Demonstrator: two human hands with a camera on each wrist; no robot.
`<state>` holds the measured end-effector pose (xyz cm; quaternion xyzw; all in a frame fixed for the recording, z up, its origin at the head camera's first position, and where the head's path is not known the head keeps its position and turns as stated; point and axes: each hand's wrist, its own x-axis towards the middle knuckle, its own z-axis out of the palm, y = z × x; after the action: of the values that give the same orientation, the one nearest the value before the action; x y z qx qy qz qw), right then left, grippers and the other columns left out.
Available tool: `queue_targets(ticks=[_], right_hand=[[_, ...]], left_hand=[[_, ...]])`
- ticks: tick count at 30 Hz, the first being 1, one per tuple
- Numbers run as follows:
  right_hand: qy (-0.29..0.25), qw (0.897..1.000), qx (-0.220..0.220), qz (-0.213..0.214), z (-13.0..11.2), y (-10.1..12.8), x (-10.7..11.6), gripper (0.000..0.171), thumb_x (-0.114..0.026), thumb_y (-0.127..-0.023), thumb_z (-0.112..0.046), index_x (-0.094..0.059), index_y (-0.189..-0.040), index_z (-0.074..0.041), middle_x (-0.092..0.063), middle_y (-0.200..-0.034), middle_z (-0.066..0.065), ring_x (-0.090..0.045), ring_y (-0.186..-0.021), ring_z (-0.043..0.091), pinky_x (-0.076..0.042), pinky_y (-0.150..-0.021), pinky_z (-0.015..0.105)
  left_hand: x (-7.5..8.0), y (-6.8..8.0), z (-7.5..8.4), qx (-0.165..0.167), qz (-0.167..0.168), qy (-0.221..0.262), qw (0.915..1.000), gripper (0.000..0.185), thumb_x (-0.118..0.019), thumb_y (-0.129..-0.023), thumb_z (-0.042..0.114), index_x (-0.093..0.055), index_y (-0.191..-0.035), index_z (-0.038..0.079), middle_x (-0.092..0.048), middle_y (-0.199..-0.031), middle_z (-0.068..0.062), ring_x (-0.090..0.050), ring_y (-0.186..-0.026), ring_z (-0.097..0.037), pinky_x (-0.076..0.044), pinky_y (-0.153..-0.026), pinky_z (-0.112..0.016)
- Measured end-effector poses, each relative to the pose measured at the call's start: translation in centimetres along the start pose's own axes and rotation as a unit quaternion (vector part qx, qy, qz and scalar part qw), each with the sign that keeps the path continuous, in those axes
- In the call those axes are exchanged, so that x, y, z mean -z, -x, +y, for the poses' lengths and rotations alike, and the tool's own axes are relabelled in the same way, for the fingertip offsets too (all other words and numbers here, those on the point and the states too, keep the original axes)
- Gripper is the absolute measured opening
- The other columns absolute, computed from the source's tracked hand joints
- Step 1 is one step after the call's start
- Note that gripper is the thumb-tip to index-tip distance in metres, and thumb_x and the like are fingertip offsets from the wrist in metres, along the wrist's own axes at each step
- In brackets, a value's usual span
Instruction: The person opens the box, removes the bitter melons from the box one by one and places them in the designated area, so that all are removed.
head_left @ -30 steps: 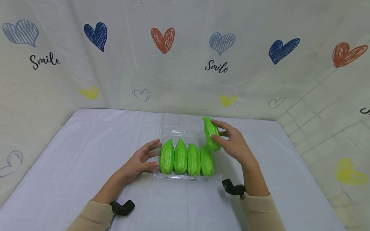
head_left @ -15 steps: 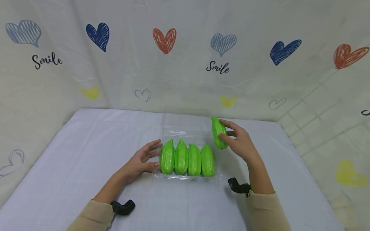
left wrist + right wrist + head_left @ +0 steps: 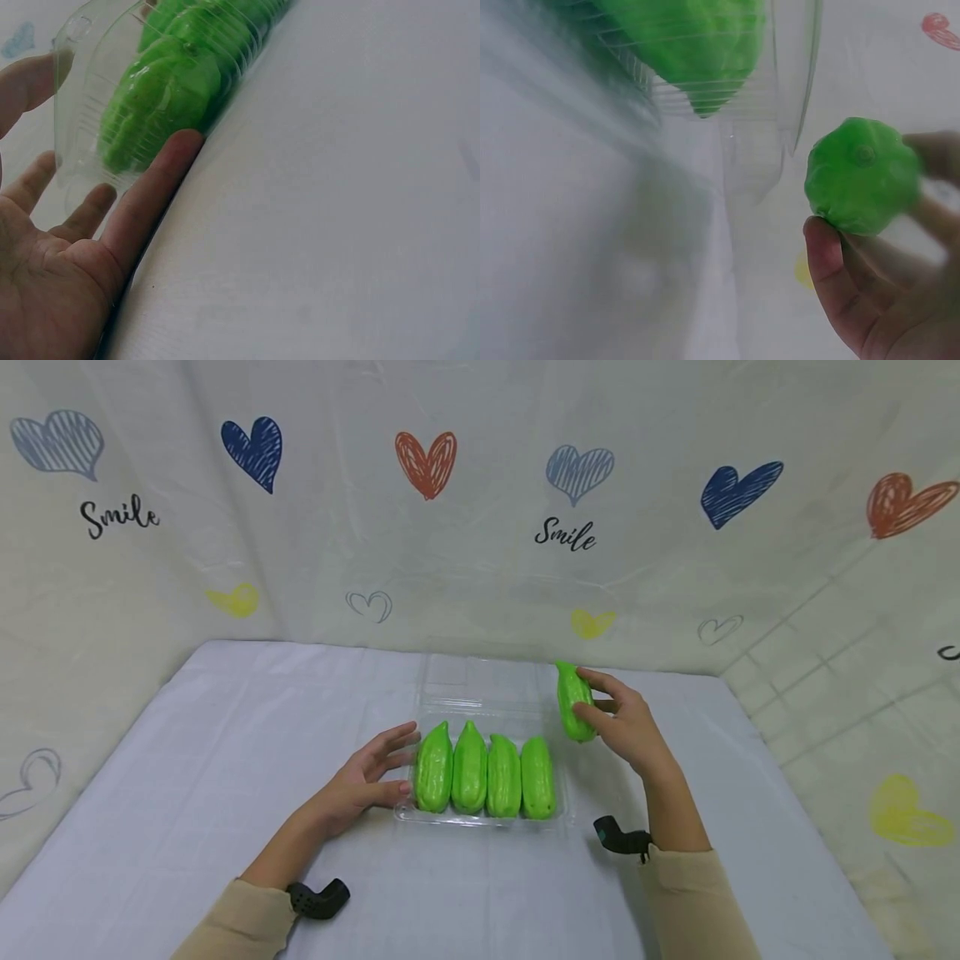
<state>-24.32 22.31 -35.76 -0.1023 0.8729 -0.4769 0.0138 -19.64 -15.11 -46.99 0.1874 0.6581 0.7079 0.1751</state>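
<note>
While the right hand is up beside the tray, we note the scene line by line.

Right hand: the right hand [image 3: 626, 727] is raised just right of the tray's far right corner — we see its thumb and fingers [image 3: 832, 259] curled round a green gourd.
Held gourd: the held gourd [image 3: 574, 701] stands nearly upright, tip up, above the cloth and outside the tray; in the right wrist view its blunt end [image 3: 862, 184] faces the camera, clear of the tray wall.
Left hand: the left hand [image 3: 365, 778] lies on the cloth at the tray's left side, fingers straight and spread, gripping nothing — we see the thumb [image 3: 154, 187] laid against the tray's near left corner.
Tray: the clear plastic tray [image 3: 480, 815] sits mid-table, its open lid [image 3: 480, 681] lying flat behind it.
Row: four gourds [image 3: 486, 773] lie side by side in the tray, tips pointing away from us, touching one another; the leftmost [image 3: 161, 97] shows through the ribbed wall next to the left thumb.
Table: a pale cloth [image 3: 187, 760] covers it.
Backdrop: a cream sheet [image 3: 480, 527] printed with hearts and the word "Smile".
Sleeves: beige cuffs [image 3: 247, 918], a black mount at each wrist.
</note>
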Motion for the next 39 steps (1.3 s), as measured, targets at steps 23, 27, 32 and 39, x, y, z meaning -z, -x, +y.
queue_targets(ticks=[23, 27, 32, 39], right_hand=[[-0.013, 0.999, -0.036, 0.01, 5.3, -3.5, 0.0, 0.053, -0.061, -0.087, -0.032, -0.043, -0.137, -0.025, -0.041, -0.138, 0.003, -0.055, -0.109, 0.027, -0.052, -0.073, 0.036], [-0.006, 0.999, -0.036, 0.013, 6.3, -4.2, 0.0, 0.053, -0.061, -0.087, -0.034, -0.042, -0.137, -0.027, -0.04, -0.138, 0.004, -0.054, -0.109, 0.028, -0.052, -0.073, 0.037], [0.001, 0.999, -0.049, 0.011, 7.0, -4.8, -0.1, 0.054, -0.061, -0.088, -0.033, -0.041, -0.138, -0.027, -0.04, -0.138, 0.005, -0.053, -0.11, 0.028, -0.052, -0.073, 0.036], [0.019, 0.998, -0.057, 0.01, 7.6, -5.3, -0.4, 0.056, -0.06, -0.088, -0.033, -0.04, -0.139, -0.025, -0.04, -0.139, 0.008, -0.052, -0.113, 0.031, -0.052, -0.074, 0.037]], left_hand=[[0.1, -0.1, -0.1, -0.002, 0.001, -0.004, 1.0, 0.078, -0.065, -0.082, 0.006, -0.023, -0.146, 0.022, -0.022, -0.149, -0.004, -0.027, -0.133, -0.029, -0.041, -0.094, -0.045], [0.1, -0.1, -0.2, 0.004, -0.002, 0.007, 1.0, 0.078, -0.064, -0.082, 0.004, -0.022, -0.146, 0.022, -0.022, -0.149, -0.004, -0.026, -0.133, -0.027, -0.043, -0.092, -0.043], [0.2, -0.1, -0.3, 0.006, -0.002, 0.01, 0.9999, 0.079, -0.065, -0.082, 0.004, -0.022, -0.146, 0.022, -0.022, -0.149, -0.004, -0.026, -0.134, -0.027, -0.043, -0.092, -0.043], [0.2, -0.2, -0.3, 0.005, 0.002, 0.007, 1.0, 0.08, -0.066, -0.081, 0.007, -0.022, -0.146, 0.023, -0.022, -0.149, -0.003, -0.027, -0.133, -0.027, -0.043, -0.092, -0.043]])
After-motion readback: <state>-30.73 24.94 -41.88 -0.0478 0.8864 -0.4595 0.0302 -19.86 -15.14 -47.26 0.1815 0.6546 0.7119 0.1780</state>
